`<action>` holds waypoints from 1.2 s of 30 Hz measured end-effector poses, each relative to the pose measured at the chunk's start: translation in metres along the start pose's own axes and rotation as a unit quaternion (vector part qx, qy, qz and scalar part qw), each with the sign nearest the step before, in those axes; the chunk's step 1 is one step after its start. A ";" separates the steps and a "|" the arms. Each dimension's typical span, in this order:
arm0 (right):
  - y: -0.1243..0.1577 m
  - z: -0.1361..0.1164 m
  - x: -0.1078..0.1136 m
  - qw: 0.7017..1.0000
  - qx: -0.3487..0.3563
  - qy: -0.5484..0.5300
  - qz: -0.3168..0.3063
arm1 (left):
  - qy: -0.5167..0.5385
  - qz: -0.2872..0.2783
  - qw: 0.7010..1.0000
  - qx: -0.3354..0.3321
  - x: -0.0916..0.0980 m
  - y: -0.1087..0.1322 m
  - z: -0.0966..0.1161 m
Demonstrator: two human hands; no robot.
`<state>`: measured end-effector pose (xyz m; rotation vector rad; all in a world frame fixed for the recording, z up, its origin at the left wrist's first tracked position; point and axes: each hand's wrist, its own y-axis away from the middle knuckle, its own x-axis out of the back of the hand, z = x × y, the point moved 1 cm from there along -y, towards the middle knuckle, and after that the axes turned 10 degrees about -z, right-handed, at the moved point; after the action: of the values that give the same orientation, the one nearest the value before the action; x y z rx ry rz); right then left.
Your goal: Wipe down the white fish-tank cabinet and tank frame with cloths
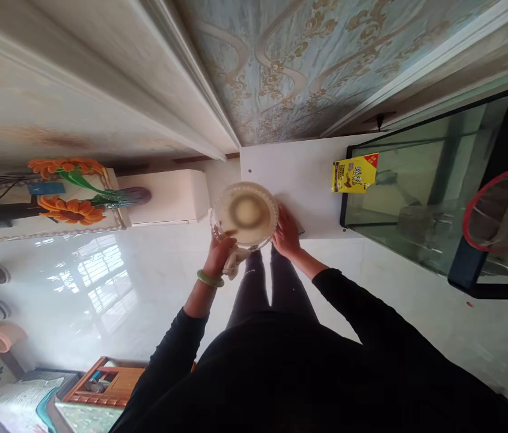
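Observation:
A round, see-through bowl (pixel 244 215) with a beaded rim is in front of me, seen from above, over the left end of a white cabinet top (pixel 299 174). My left hand (pixel 222 252), with a green bangle on the wrist, is closed on the bowl's near left edge, the thumb over the rim. A crumpled beige cloth (pixel 235 263) hangs at that same hand. Against the bowl's right side, my right hand (pixel 286 234) curves with its fingers partly hidden behind the rim. Whether the bowl's base touches the cabinet I cannot tell.
To the right stands a black-framed glass fish tank (pixel 420 228), with a yellow packet (pixel 355 174) at its left edge and a red-rimmed net (pixel 468 222) on top. Orange artificial flowers (pixel 73 210) in a vase are left. A patterned wall rises behind; glossy floor lies below.

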<state>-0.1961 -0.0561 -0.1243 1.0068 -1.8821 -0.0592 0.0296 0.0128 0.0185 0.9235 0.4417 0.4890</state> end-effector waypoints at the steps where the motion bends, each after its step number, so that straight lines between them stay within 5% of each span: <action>1: 0.003 -0.005 -0.003 1.000 0.014 -0.002 -0.014 | -0.001 -0.005 1.000 0.000 -0.001 -0.001 0.001; 3: -0.027 -0.007 0.008 0.999 0.033 -0.005 -0.017 | -0.007 -0.013 1.000 -0.001 -0.004 -0.003 0.003; 7: -0.158 0.018 0.065 0.999 0.040 -0.004 0.036 | -0.028 -0.017 0.999 0.002 -0.011 -0.008 0.005; 9: -0.194 0.038 0.085 0.995 0.001 -0.012 0.096 | -0.033 -0.019 0.999 -0.002 -0.016 -0.013 0.006; 11: -0.185 0.055 0.086 0.987 -0.061 -0.025 0.144 | -0.025 -0.022 0.999 -0.011 -0.023 -0.020 0.006; 14: -0.105 0.064 0.062 0.974 -0.151 -0.034 0.165 | -0.002 -0.025 1.000 -0.018 -0.033 -0.034 0.005; 18: -0.011 0.055 0.031 0.977 -0.185 -0.014 0.105 | 0.003 -0.022 1.000 -0.010 -0.046 -0.056 0.002; 20: -0.014 0.057 0.034 0.979 -0.184 -0.006 0.086 | 0.006 -0.024 1.000 -0.012 -0.050 -0.065 0.001; 26: -0.145 0.093 0.092 0.963 -0.198 -0.030 0.180 | 0.005 -0.029 0.999 -0.016 -0.052 -0.080 -0.001; 28: -0.160 0.096 0.101 0.961 -0.194 -0.035 0.196 | 0.014 -0.037 0.999 -0.031 -0.052 -0.082 -0.001; 36: -0.045 0.056 0.052 0.974 -0.200 -0.024 0.100 | 0.018 -0.030 0.998 -0.048 -0.056 -0.092 -0.008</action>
<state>-0.2217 -0.1401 -0.1364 0.5435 -1.9044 -0.3337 -0.0013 -0.0609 -0.0537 0.8083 0.4735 0.4692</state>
